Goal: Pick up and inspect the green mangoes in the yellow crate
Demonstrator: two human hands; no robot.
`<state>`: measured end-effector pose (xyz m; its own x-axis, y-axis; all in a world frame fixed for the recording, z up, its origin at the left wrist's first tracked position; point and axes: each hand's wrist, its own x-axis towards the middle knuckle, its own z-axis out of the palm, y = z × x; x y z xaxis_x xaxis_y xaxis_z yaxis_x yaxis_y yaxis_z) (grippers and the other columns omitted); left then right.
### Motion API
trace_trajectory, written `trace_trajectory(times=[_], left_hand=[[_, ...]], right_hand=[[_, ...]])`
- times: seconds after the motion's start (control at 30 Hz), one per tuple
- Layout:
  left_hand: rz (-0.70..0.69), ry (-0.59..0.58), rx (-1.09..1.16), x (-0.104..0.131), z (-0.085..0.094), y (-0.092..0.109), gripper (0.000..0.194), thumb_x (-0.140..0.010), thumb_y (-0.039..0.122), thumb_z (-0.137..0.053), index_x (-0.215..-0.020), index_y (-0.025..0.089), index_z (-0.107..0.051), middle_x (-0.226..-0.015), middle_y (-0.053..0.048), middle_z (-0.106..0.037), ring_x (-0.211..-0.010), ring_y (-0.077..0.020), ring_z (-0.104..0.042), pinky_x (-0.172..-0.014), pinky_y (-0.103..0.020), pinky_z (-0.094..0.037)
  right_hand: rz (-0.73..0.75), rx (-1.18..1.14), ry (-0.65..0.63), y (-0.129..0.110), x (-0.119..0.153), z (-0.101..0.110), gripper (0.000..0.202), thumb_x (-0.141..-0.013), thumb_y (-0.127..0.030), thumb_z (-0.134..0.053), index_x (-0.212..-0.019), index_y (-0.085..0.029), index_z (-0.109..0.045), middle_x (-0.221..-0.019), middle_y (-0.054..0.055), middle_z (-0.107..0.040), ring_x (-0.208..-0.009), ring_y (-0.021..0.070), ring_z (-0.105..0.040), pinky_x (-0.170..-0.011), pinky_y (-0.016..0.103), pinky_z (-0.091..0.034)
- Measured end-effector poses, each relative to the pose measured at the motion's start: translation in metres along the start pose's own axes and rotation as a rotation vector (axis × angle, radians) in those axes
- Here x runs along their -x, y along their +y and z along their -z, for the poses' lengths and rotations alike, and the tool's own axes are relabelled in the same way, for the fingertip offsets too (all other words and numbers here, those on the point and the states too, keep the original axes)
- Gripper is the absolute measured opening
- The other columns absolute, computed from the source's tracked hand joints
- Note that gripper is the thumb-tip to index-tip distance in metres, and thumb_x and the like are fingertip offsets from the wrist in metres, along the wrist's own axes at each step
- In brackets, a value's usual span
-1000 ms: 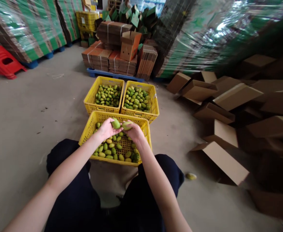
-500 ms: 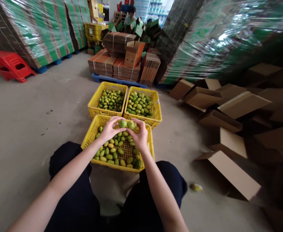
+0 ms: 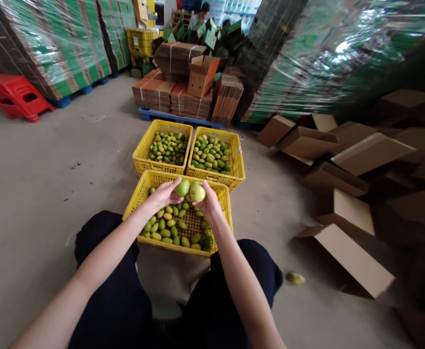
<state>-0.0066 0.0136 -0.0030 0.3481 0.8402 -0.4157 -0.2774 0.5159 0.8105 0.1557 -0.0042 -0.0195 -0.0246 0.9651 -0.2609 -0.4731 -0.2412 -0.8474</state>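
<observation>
My left hand is closed on a green mango. A paler, yellow-green mango sits in the grip of my right hand, close beside the first one. Both hands are above the near yellow crate, which holds loose green and yellowish mangoes, with part of its slatted floor bare. Behind it stand two more yellow crates, the left one and the right one, each filled with similar fruit.
A single mango lies on the floor to the right. Open cardboard boxes are heaped at the right. Flattened cartons sit on a blue pallet ahead. A red stool and wrapped stacks stand left. Another person is far back.
Both mangoes have turned in my fingers and come slightly nearer and lower. My hands now cradle them from the sides instead of pinching them at top and bottom.
</observation>
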Motion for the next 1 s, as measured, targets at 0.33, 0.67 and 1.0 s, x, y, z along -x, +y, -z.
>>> trace_trajectory(times=[0.33, 0.67, 1.0], left_hand=[[-0.003, 0.058, 0.063, -0.002, -0.002, -0.003, 0.029, -0.081, 0.038, -0.070, -0.092, 0.013, -0.060, -0.074, -0.005, -0.069, -0.056, -0.0115, -0.064, -0.058, -0.023, -0.055], [-0.579, 0.083, -0.237, 0.000, 0.001, -0.002, 0.046, -0.057, 0.017, -0.084, -0.094, 0.020, -0.056, -0.106, -0.003, -0.063, -0.100, -0.0168, -0.063, -0.094, -0.031, -0.049], [-0.726, -0.010, -0.447, -0.004, 0.017, -0.002, 0.044, -0.063, 0.029, -0.082, -0.104, 0.020, -0.069, -0.114, -0.007, -0.058, -0.106, -0.0208, -0.060, -0.096, -0.039, -0.052]], right_hand=[[-0.048, -0.079, 0.008, 0.002, -0.003, 0.000, 0.036, -0.068, -0.052, -0.074, -0.080, -0.019, -0.064, -0.064, -0.001, -0.069, -0.047, 0.0129, -0.060, -0.041, 0.023, -0.046], [0.525, 0.137, 0.021, -0.003, -0.003, 0.004, 0.041, -0.054, -0.022, -0.086, -0.088, -0.024, -0.063, -0.100, 0.000, -0.071, -0.099, 0.0186, -0.064, -0.095, 0.036, -0.048], [0.546, 0.203, -0.009, 0.007, -0.006, 0.010, 0.037, -0.053, -0.026, -0.087, -0.084, -0.024, -0.066, -0.099, 0.002, -0.071, -0.103, 0.0218, -0.062, -0.097, 0.040, -0.046]])
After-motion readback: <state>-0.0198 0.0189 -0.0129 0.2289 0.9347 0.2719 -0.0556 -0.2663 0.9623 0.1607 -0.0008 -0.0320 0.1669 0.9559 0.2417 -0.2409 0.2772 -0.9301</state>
